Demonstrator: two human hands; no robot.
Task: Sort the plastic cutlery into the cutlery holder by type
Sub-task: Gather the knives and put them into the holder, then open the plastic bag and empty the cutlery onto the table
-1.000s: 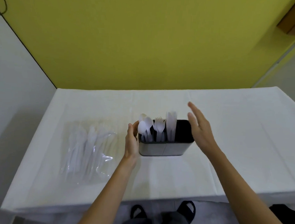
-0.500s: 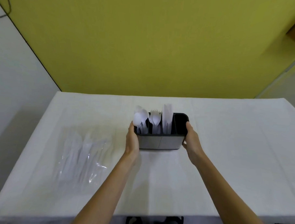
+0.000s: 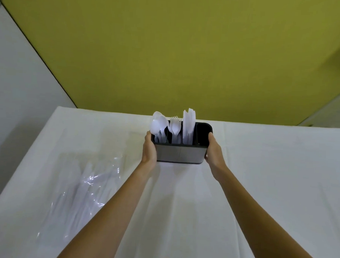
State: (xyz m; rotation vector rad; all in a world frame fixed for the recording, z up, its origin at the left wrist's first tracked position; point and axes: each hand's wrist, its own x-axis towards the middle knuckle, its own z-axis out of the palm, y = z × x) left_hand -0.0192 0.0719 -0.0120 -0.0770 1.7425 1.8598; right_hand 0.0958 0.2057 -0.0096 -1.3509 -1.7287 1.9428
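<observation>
A grey cutlery holder (image 3: 180, 153) with a black rim sits toward the far edge of the table. White plastic spoons (image 3: 158, 125) fill its left compartment, forks (image 3: 175, 126) the one beside it, knives (image 3: 189, 123) the third. The rightmost compartment (image 3: 203, 133) looks dark and empty. My left hand (image 3: 149, 148) grips the holder's left end and my right hand (image 3: 214, 150) grips its right end, both arms stretched forward.
A clear plastic bag (image 3: 85, 185) lies flat on the left of the white tablecloth (image 3: 270, 182); what it holds is hard to make out. A yellow wall (image 3: 188, 51) rises just behind the table's far edge.
My right hand closed onto the holder's right end. Both hands then carried the holder away from me toward the far edge of the table.
</observation>
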